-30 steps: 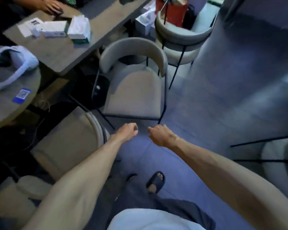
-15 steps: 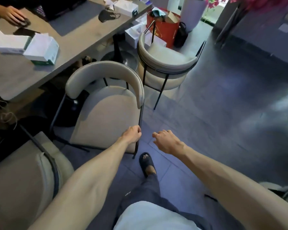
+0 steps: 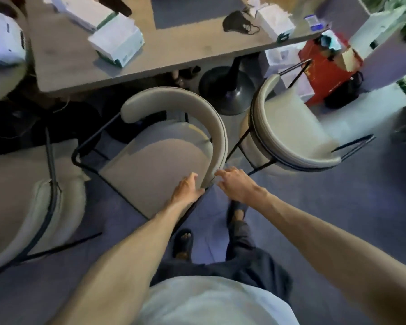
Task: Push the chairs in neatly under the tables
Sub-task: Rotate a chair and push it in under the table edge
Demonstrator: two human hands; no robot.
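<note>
A long grey table (image 3: 178,55) is seen across the top of the view, with white boxes (image 3: 116,41) and a dark mask (image 3: 238,24) on it and its black pedestal base (image 3: 225,90) on the floor beneath. Three padded chairs are stood out from it: a left chair (image 3: 21,195), a right chair (image 3: 291,127), and the middle chair (image 3: 155,158), which is turned askew so that its curved backrest (image 3: 197,109) is nearest the table. A push from here is judged likely to swing it into the right chair or jam the backrest against the table edge, since force would be applied at one end only. The lower backrest end lies between the hands: the left hand (image 3: 186,188) is cupped against it, the right hand (image 3: 236,184) is spread loose just beside it, nothing yet gripped.
</note>
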